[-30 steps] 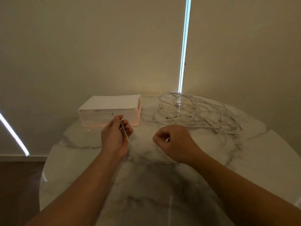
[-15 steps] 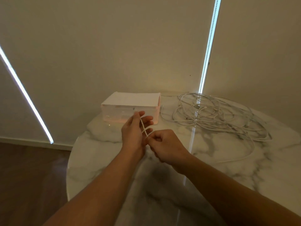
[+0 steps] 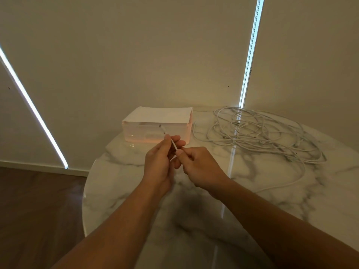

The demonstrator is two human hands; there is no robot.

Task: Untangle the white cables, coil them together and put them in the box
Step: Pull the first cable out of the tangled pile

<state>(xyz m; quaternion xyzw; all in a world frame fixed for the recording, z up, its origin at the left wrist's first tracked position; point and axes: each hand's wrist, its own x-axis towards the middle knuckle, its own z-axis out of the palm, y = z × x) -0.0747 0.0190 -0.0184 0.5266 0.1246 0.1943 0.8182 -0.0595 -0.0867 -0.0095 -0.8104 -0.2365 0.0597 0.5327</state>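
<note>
One white cable end [image 3: 172,145] stands up between our two hands, its plug tip pointing toward the pale box [image 3: 139,133]. Our left hand [image 3: 158,164] pinches it between thumb and curled fingers. Our right hand [image 3: 202,168], fingers curled, pinches the same strand just below. The tangled white cables [image 3: 258,136] lie heaped on the marble worktop [image 3: 120,183] (right of the box, just beside it). We judge untangling has barely begun; next we need to draw this strand free without tightening any knots.
</note>
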